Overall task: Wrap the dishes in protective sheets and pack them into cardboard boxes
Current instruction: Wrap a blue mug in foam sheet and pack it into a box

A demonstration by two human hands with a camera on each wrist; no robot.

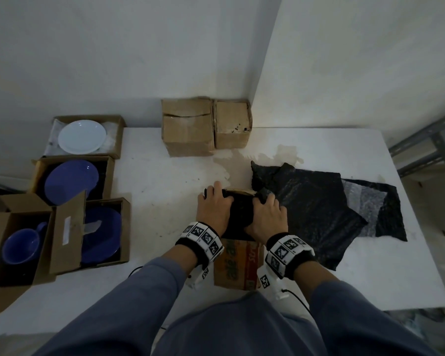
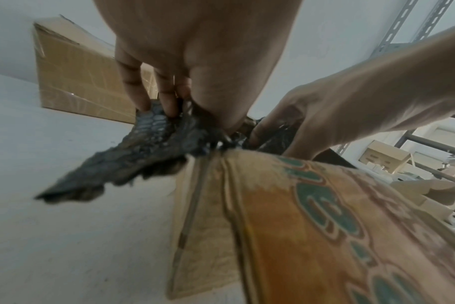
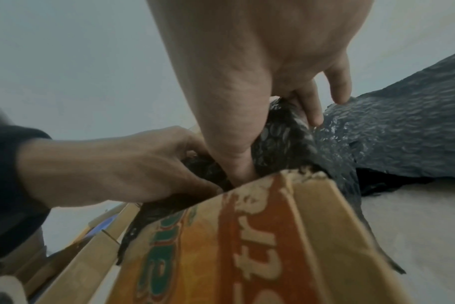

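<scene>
1. While my left hand point(image 1: 214, 207) and right hand point(image 1: 267, 216) are pressing, fingers curled, the black bubble-wrapped bundle point(image 1: 239, 217) is going into the printed cardboard box point(image 1: 238, 264).
2. I am guessing it is soft outside, breakable inside, so I am holding both sides.

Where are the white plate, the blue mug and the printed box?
white plate point(image 1: 82, 136), head view, centre of its face
blue mug point(image 1: 21, 244), head view, inside of the bowl
printed box point(image 1: 238, 263), head view, its near printed side

From our head we look steeply down over the bench point(image 1: 319, 265). Our wrist cameras sit close, facing forward along both hands. All three views share the printed box point(image 1: 238, 263).
</scene>
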